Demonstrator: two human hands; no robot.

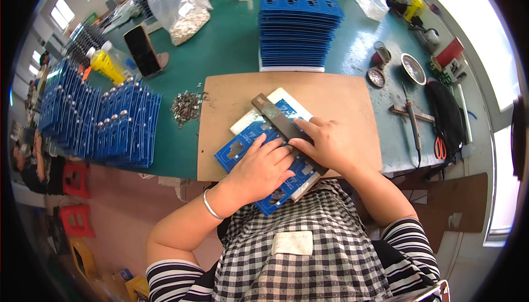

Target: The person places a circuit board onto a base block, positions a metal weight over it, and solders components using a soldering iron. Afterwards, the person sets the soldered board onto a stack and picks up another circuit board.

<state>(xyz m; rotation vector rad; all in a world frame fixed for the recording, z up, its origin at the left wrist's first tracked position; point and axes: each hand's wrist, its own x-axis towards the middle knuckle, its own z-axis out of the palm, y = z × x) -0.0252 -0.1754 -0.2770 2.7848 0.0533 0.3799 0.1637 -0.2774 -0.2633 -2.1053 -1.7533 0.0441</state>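
Note:
A blue printed circuit board (234, 149) lies tilted on a white block (242, 124), partly beyond the near edge of a brown board. Across it runs a long dark flat bar (274, 113). My left hand (256, 167) rests on the circuit board, fingers spread, their tips against the bar's near side. My right hand (328, 143) is on the bar, thumb and index finger on either side of it. My hands hide the middle of the circuit board and part of the bar.
Under the work lies a brown board (352, 104). A tall stack of blue boards (297, 32) stands beyond it; more boards (124, 126) stand at left, near a pile of small metal parts (186, 107) and a phone (142, 50). A soldering iron (412, 120) lies at right.

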